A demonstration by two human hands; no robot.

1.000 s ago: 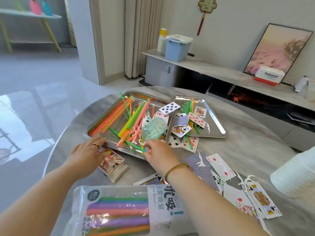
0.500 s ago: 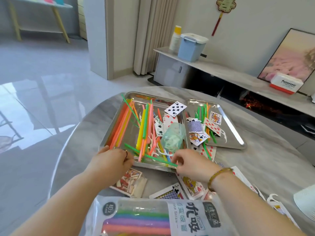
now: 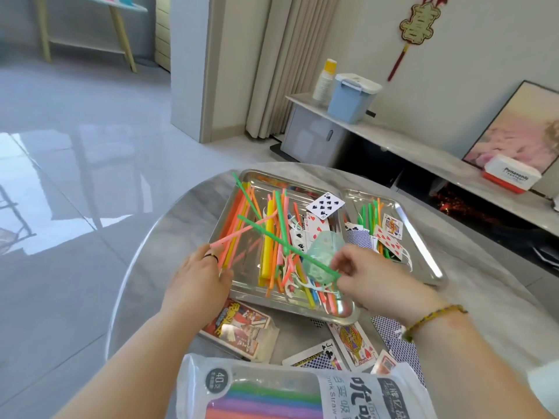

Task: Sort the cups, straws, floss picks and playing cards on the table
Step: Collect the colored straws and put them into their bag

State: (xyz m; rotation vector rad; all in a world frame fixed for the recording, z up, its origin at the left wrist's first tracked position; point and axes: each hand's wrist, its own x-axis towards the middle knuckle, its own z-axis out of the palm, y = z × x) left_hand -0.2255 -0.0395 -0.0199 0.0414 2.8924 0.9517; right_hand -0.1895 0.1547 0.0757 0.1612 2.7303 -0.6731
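Observation:
Two steel trays stand on the round table. The left tray (image 3: 308, 306) holds several coloured straws (image 3: 267, 252), white floss picks (image 3: 295, 282), playing cards (image 3: 325, 204) and a pale green cup (image 3: 323, 252). My right hand (image 3: 372, 279) pinches the near end of a long green straw (image 3: 272, 235) raised across the tray. My left hand (image 3: 198, 282) holds a pink straw (image 3: 233, 235) at the tray's left rim. The right tray (image 3: 423, 246) carries green straws (image 3: 375, 213) and cards (image 3: 390, 237).
A bag of straws (image 3: 272, 391) lies at the near edge. A card box (image 3: 239, 328) sits under my left wrist. Loose cards (image 3: 351, 343) lie in front of the left tray. Beyond the table are a low cabinet (image 3: 314, 137) and a blue bin (image 3: 351, 98).
The view has swung to the right and closer. My right hand has lifted the green straw off the pile. My left hand has picked up a pink straw at the tray's left rim.

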